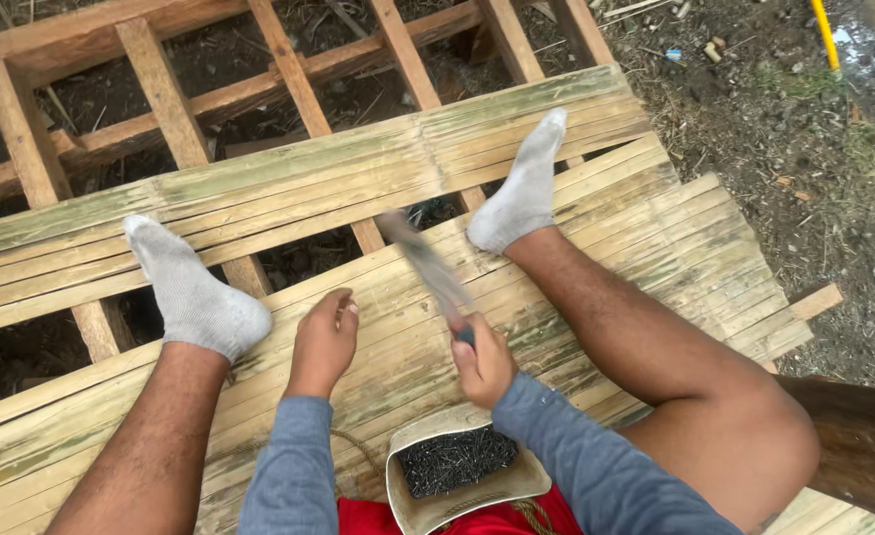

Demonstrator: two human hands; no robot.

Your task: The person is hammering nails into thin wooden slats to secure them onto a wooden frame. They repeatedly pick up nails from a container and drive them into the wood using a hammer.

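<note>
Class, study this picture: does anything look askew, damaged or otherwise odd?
The flattened bamboo sheets lie unevenly: a gap between the two sheets exposes the wooden frame. The tool in the right hand is motion-blurred.

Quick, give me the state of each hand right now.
Left hand: fingers curled, pressed on the bamboo slat mat; whether it pinches anything cannot be told.
Right hand: closed around the handle of a motion-blurred hammer.
</note>
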